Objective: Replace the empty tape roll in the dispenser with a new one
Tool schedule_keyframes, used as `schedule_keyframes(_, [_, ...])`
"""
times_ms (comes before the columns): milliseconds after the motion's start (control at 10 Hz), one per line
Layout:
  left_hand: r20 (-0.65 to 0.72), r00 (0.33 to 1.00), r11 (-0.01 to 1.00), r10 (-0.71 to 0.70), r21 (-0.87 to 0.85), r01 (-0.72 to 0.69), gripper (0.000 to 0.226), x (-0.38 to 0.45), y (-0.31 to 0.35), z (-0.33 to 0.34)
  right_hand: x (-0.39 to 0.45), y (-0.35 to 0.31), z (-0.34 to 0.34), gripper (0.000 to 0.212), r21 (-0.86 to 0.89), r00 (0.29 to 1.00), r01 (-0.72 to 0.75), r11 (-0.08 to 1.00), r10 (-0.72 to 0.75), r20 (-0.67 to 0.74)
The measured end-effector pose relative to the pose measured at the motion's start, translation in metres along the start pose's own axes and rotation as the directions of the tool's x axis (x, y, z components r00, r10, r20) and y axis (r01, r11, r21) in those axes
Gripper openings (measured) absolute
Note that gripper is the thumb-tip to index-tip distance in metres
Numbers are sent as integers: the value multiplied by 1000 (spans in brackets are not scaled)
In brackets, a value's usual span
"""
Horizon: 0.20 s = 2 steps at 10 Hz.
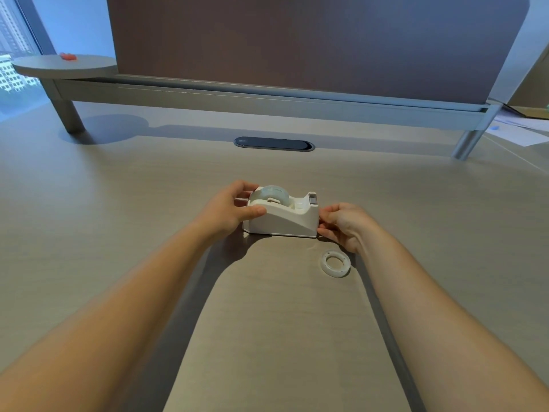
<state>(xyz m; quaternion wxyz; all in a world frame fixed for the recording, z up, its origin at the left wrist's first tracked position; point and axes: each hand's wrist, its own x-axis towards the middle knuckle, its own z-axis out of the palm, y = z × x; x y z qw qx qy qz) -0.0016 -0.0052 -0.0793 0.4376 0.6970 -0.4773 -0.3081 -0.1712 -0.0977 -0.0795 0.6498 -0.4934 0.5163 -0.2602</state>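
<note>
Both of our bare hands reach forward to a white plastic tape dispenser (282, 217) standing upright on the pale, wood-grain bench (267, 322). Our left hand (230, 208) cups the dispenser's rounded back end, thumb pressed along its near side and fingers curled over the top edge beside the roll. Our right hand (341, 226) touches the low front end, its fingers bent and drawn together against the corner under the cutter (312, 199); we cannot tell whether they pinch anything.

A new tape roll (271, 195), glossy and translucent, sits in the dispenser's cradle, its curved top rising above the smooth sloped body. The empty tape core (335, 263), a thin flat whitish ring, lies on the bench just beside our right wrist, apart from the dispenser.

Farther back, a dark oval cable port (274, 143) is set flush into the bench. Behind it a brown fabric-like partition (297, 40) stands on a grey metal rail with cylindrical legs, and a round grey shelf (64, 66) juts out at the left.
</note>
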Motion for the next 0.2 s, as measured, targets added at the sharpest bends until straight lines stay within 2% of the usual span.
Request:
schedule_keyframes(100, [13,1000,1000,-2,16,2,42,-4,1,-1,2,0,-1,17,-47,1000,11,999,-11,-15])
schedule_keyframes(200, [-32,999,990,-8,140,12,53,-8,4,2,0,0,-7,14,-293,964,138,946,-196,-178])
